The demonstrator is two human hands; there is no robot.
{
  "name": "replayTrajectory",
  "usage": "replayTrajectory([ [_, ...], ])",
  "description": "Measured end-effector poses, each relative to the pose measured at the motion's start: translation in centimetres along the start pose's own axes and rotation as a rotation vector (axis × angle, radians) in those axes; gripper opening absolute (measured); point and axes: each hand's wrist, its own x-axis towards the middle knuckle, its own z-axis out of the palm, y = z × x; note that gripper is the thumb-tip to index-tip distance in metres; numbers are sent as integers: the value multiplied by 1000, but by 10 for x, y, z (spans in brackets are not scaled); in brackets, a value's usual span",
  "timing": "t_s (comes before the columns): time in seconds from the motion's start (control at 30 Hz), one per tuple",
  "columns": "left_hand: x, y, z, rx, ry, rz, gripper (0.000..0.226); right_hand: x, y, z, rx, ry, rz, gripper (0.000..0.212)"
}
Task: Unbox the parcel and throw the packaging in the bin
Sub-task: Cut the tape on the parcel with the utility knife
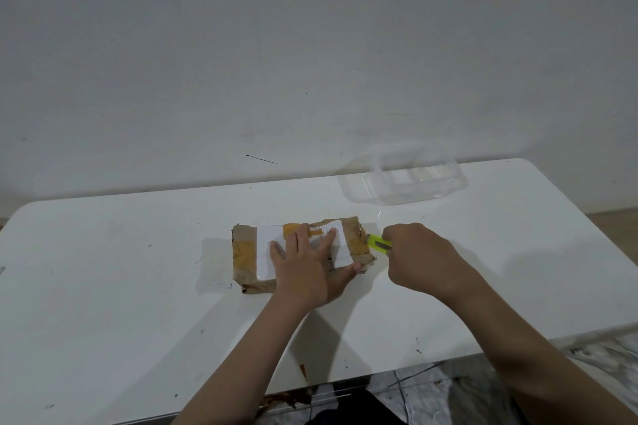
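A flat brown cardboard parcel (pixel 247 254) with yellow tape and a white label lies in the middle of the white table (pixel 121 286). My left hand (pixel 310 267) presses flat on top of it, fingers spread. My right hand (pixel 419 257) is closed around a yellow-green box cutter (pixel 378 244). Its tip touches the parcel's right end. No bin is in view.
A clear plastic container (pixel 417 178) stands at the back right of the table, close to the white wall. The table's front edge runs near my body, with patterned floor (pixel 604 355) below at the right. Small dark marks dot the tabletop.
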Motion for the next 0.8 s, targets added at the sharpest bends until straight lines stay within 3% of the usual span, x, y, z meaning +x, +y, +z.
replayTrajectory([
  [0.1,-2,-1,1,14,26,20,84,1,6,1,70,50,25,20],
  [0.5,-6,0,-6,40,-44,34,82,-2,-1,21,72,130,29,10],
  [0.8,-6,0,-6,50,-63,34,83,-7,0,20,65,146,52,24],
])
